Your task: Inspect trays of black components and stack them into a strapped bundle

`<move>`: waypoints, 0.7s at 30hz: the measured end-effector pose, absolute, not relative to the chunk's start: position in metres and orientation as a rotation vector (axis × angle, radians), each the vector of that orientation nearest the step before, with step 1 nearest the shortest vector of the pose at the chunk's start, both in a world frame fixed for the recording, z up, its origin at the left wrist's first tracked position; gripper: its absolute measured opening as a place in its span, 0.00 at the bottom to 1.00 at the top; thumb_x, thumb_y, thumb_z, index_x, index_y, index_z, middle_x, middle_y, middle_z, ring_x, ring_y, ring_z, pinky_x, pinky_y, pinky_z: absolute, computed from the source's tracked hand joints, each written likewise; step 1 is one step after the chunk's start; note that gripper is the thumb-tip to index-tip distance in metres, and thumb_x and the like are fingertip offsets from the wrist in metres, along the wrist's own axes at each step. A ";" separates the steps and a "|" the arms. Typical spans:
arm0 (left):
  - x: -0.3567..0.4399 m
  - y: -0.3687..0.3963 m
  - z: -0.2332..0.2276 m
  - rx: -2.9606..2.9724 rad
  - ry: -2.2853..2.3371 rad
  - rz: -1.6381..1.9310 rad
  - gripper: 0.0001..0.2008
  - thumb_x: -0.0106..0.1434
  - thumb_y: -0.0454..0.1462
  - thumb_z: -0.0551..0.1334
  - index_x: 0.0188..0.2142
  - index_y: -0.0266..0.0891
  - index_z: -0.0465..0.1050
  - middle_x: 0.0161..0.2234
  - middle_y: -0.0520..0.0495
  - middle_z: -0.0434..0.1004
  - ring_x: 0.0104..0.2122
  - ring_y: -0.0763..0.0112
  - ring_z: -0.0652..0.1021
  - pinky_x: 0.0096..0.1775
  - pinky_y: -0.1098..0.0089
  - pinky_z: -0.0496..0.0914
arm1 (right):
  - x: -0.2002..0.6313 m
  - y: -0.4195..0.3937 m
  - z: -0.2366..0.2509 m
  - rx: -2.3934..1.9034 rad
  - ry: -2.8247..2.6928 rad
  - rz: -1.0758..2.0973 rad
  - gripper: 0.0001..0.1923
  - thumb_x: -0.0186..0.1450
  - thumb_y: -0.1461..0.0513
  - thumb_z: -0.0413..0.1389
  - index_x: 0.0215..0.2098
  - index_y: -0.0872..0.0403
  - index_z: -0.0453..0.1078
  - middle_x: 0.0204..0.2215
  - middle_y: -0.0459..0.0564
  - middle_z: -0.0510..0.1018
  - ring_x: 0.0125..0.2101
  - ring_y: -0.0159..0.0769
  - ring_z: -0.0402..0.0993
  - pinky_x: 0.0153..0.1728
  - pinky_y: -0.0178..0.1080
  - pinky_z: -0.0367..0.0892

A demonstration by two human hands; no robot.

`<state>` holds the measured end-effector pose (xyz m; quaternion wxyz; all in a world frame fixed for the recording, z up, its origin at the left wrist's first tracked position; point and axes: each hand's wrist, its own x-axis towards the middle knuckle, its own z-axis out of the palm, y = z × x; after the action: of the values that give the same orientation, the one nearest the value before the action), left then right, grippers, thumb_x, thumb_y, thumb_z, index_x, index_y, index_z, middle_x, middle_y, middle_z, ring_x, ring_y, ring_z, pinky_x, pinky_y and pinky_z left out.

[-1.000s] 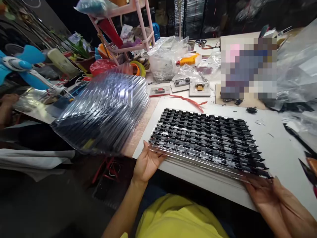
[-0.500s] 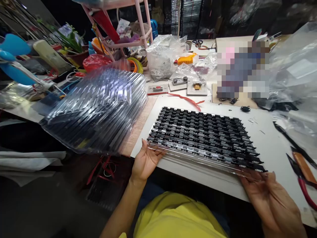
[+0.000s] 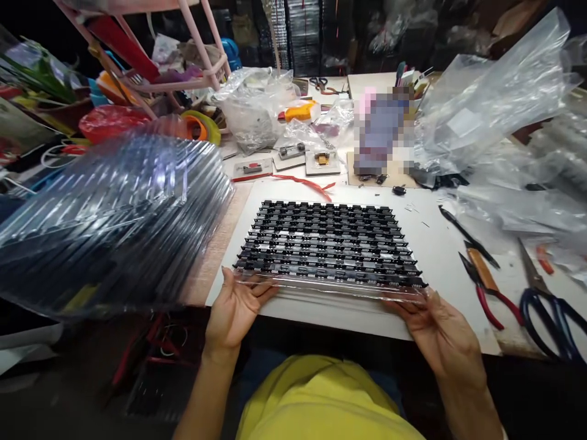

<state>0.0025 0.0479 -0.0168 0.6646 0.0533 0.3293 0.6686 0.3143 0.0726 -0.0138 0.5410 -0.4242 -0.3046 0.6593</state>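
Clear tray (image 3: 328,282) packed with rows of small black parts (image 3: 328,241), lying flat at the near edge of a white board (image 3: 435,256), squarely in front of the body. Held at both near corners: left hand (image 3: 236,305) under and against the left corner, thumb on the rim, fingers curled beneath; right hand (image 3: 440,333) gripping the right corner the same way, fingers closed on the clear edge. Far side of the tray apparently resting on the board.

Just left of the tray, a tall slanted stack of clear trays (image 3: 114,214), shiny and blurred, overhanging the table edge. Beyond the board, a red strip (image 3: 293,180) and three small cards with parts on them (image 3: 287,159). Farther back, crumpled plastic bags (image 3: 257,107), a pink rack (image 3: 192,55) over coloured clutter, and scissors (image 3: 321,82). A blurred-out patch in the middle distance.

To the right of the tray, well apart from it: red-handled cutters (image 3: 486,287) on the board, blue-handled scissors (image 3: 550,311) beside them, and a large heap of clear plastic bags (image 3: 495,104) behind. Yellow shirt (image 3: 321,400) at the bottom edge.
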 end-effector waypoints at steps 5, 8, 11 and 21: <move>0.002 0.047 -0.017 0.166 0.790 1.491 0.25 0.69 0.47 0.43 0.38 0.37 0.75 0.36 0.39 0.81 0.42 0.51 0.78 0.46 0.48 0.70 | 0.316 0.073 -0.014 -1.053 -0.736 1.518 0.10 0.65 0.55 0.54 0.38 0.50 0.75 0.38 0.50 0.80 0.41 0.42 0.76 0.50 0.52 0.68; 0.003 0.046 -0.018 0.194 0.800 1.502 0.24 0.69 0.47 0.43 0.38 0.37 0.75 0.36 0.39 0.81 0.44 0.51 0.78 0.46 0.50 0.71 | 0.317 0.074 -0.010 -1.098 -0.778 1.493 0.11 0.65 0.55 0.54 0.39 0.51 0.75 0.37 0.50 0.80 0.39 0.41 0.77 0.47 0.49 0.71; 0.005 0.047 -0.018 0.215 0.793 1.518 0.24 0.68 0.47 0.44 0.38 0.37 0.75 0.36 0.37 0.80 0.43 0.51 0.78 0.46 0.51 0.71 | 0.317 0.076 -0.008 -1.101 -0.822 1.433 0.11 0.65 0.55 0.55 0.39 0.52 0.76 0.36 0.51 0.80 0.35 0.39 0.77 0.42 0.44 0.74; 0.007 0.047 -0.015 0.216 0.858 1.538 0.27 0.69 0.47 0.41 0.35 0.36 0.76 0.33 0.38 0.81 0.40 0.53 0.79 0.44 0.53 0.72 | 0.315 0.079 -0.017 -1.008 -0.809 1.410 0.11 0.65 0.57 0.54 0.37 0.53 0.77 0.35 0.50 0.80 0.36 0.40 0.77 0.39 0.43 0.75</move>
<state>0.0073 0.0470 -0.0145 0.6316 0.0942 0.3751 0.6719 0.3149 0.0788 -0.0172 0.5767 -0.4305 -0.3457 0.6022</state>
